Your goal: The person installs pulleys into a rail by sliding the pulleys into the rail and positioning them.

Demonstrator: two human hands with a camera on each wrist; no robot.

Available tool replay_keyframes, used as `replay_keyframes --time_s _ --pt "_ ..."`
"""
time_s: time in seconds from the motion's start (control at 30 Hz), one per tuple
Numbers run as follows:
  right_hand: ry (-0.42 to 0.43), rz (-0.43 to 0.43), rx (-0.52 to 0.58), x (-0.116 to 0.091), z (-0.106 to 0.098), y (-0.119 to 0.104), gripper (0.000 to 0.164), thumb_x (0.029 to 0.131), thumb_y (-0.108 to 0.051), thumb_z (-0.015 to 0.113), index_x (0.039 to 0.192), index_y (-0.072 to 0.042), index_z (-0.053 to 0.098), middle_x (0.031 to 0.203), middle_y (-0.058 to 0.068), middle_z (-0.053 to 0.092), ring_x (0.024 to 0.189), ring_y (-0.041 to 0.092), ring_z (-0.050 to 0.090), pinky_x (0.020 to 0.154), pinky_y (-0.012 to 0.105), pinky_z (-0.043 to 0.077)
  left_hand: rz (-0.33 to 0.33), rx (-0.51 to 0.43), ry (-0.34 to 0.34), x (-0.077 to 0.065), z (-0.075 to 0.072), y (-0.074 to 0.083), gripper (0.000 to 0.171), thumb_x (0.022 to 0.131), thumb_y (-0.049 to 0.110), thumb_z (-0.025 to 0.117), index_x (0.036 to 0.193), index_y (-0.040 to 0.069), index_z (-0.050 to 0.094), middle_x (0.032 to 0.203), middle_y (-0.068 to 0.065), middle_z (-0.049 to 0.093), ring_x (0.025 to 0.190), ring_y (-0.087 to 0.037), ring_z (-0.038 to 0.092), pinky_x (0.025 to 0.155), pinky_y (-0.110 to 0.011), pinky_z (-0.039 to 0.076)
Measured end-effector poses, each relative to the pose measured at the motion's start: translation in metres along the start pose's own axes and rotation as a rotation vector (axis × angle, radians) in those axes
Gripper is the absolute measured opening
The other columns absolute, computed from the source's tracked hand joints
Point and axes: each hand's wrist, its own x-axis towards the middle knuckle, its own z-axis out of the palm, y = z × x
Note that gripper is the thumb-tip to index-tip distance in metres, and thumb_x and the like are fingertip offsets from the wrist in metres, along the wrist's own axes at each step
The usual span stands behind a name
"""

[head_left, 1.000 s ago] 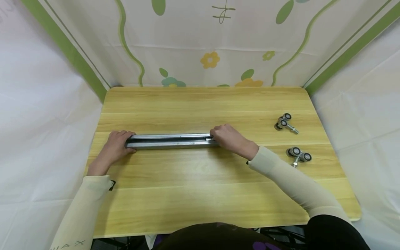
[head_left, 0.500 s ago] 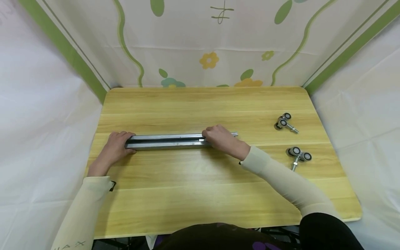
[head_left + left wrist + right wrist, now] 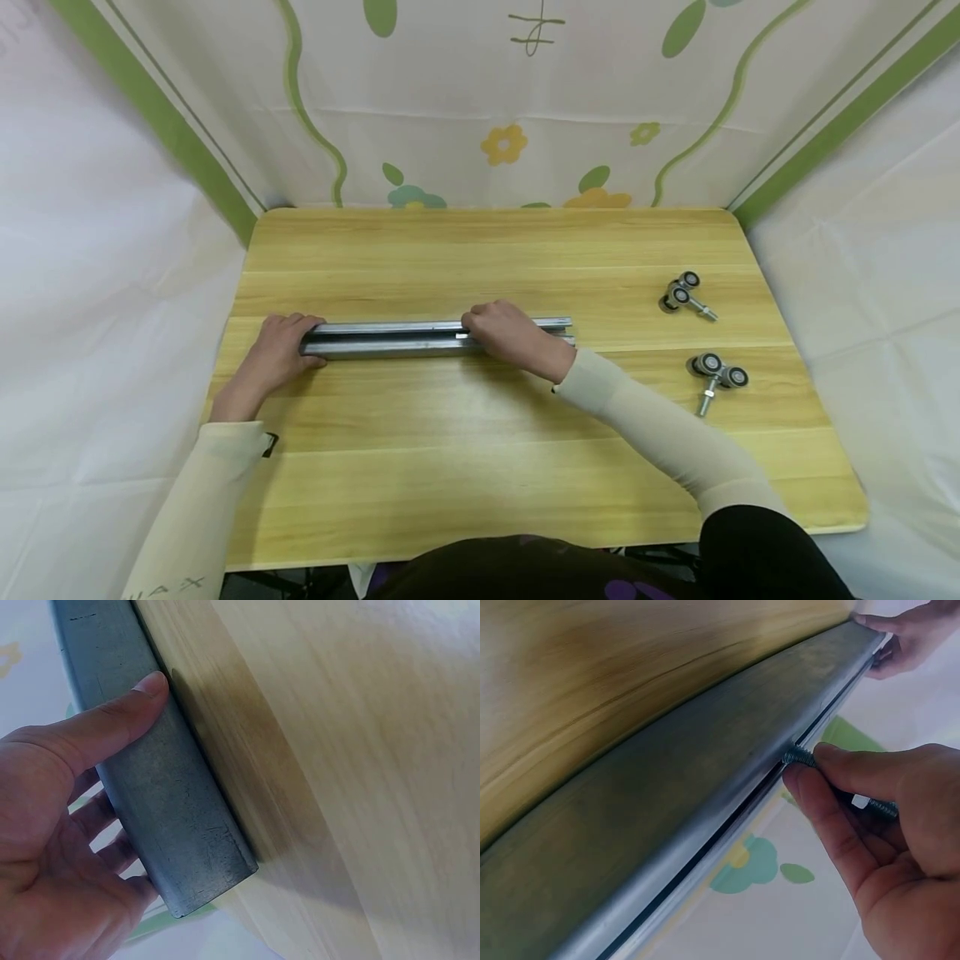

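Observation:
A grey steel channel rail point(image 3: 397, 351) lies left to right across the wooden table, its long slot facing up. My left hand point(image 3: 276, 354) grips the rail's left end; in the left wrist view the thumb point(image 3: 124, 720) lies along the near wall, with the fingers behind the far one. Over the slot, right of the rail's middle, my right hand point(image 3: 513, 335) pinches a threaded bolt point(image 3: 799, 756) between thumb and fingers. A nut point(image 3: 860, 801) and more thread show behind those fingertips. Whatever the bolt joins inside the rail is hidden.
Two roller trolleys with threaded bolts lie at the table's right side, one farther back point(image 3: 678, 296) and one nearer point(image 3: 716, 371). White cloth walls, the back one point(image 3: 450, 75) printed with flowers, close in the table point(image 3: 480, 483) on three sides.
My right hand has moved left along the rail with the bolt, uncovering the rail's right end. The left hand and the rail have stayed in place.

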Motion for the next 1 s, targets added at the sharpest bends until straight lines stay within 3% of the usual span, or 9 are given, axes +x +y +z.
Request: replay_keyframes --time_s 0.37,1.0 --pt "0.000 -0.051 -0.020 0.023 0.007 -0.013 0.024 0.091 0.007 0.051 0.077 -0.006 0.065 0.066 0.003 0.060 0.056 0.011 0.049 0.048 0.028 0.044 0.006 -0.003 -0.008 0.000 -0.001 0.000 0.059 0.069 0.013 0.085 0.120 -0.004 0.061 0.109 -0.028 0.065 0.098 -0.041 0.052 0.095 -0.055 0.031" --pt "-0.004 -0.080 -0.054 0.052 0.018 -0.031 0.024 0.088 0.008 0.049 0.082 -0.006 0.067 0.073 0.004 0.065 0.062 0.014 0.057 0.055 0.032 0.052 0.014 -0.003 0.014 -0.001 0.000 -0.002 0.058 0.068 0.012 0.085 0.118 -0.004 0.062 0.108 -0.027 0.066 0.098 -0.041 0.053 0.095 -0.055 0.033"
